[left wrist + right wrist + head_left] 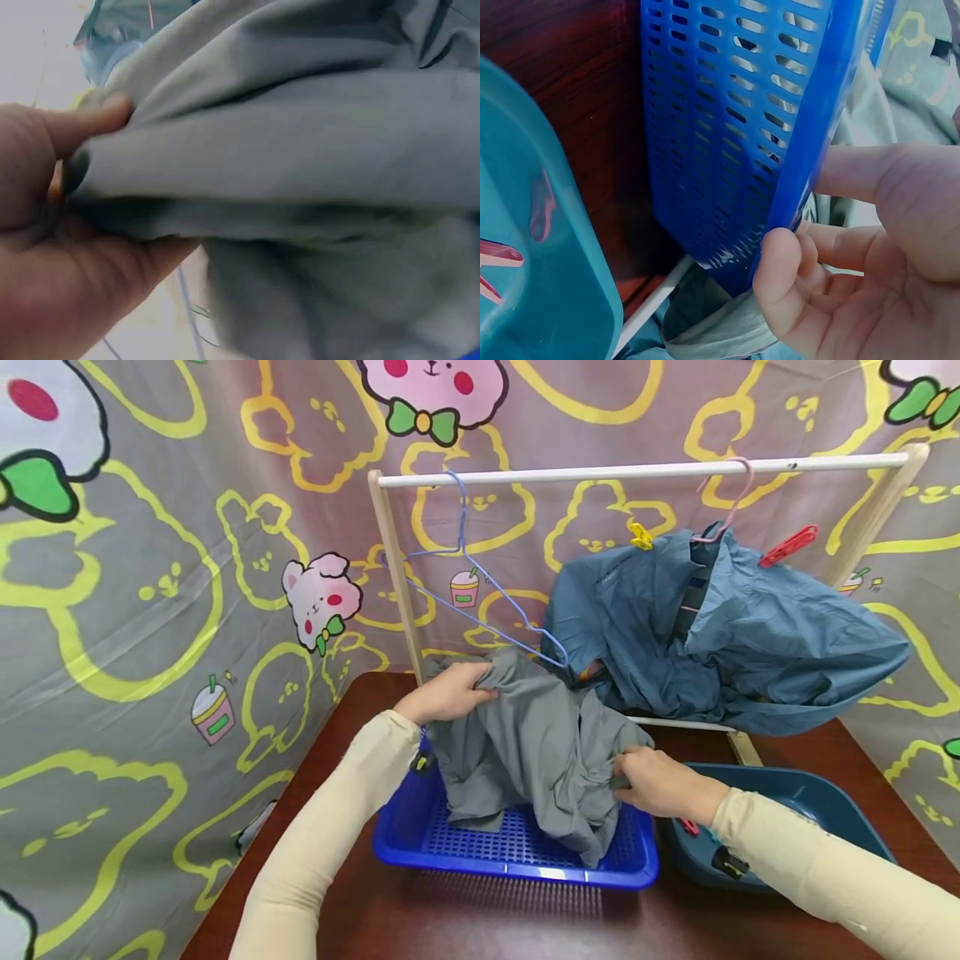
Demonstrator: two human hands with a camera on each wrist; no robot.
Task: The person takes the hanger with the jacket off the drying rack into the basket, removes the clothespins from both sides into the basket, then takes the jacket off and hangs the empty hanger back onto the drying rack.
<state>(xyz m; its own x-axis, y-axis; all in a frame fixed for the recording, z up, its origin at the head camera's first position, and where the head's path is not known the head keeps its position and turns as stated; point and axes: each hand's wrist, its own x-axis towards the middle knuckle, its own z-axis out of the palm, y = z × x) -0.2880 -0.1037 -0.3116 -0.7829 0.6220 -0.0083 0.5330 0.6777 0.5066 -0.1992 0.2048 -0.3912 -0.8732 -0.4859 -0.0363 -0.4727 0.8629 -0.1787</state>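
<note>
A crumpled grey garment [536,735] lies partly in the blue plastic basket [517,870], its upper folds raised above the rim. My left hand [447,692] grips the garment's upper left part. In the left wrist view, the thumb [86,127] lies over a thick fold of cloth, the other fingers beneath it. On the other side, my right hand [663,783] holds the garment near the basket's right rim. Its fingers [780,262] are curled beside that rim in the right wrist view, with grey cloth behind them; the exact pinch is partly hidden.
A white rail [570,475] on wooden posts carries a bare blue hanger [498,585] and a blue garment [720,627] on a pink hanger [738,497], with a yellow clip [641,537] and a red clip [789,546]. A teal tub [802,777] with clips stands right of the basket.
</note>
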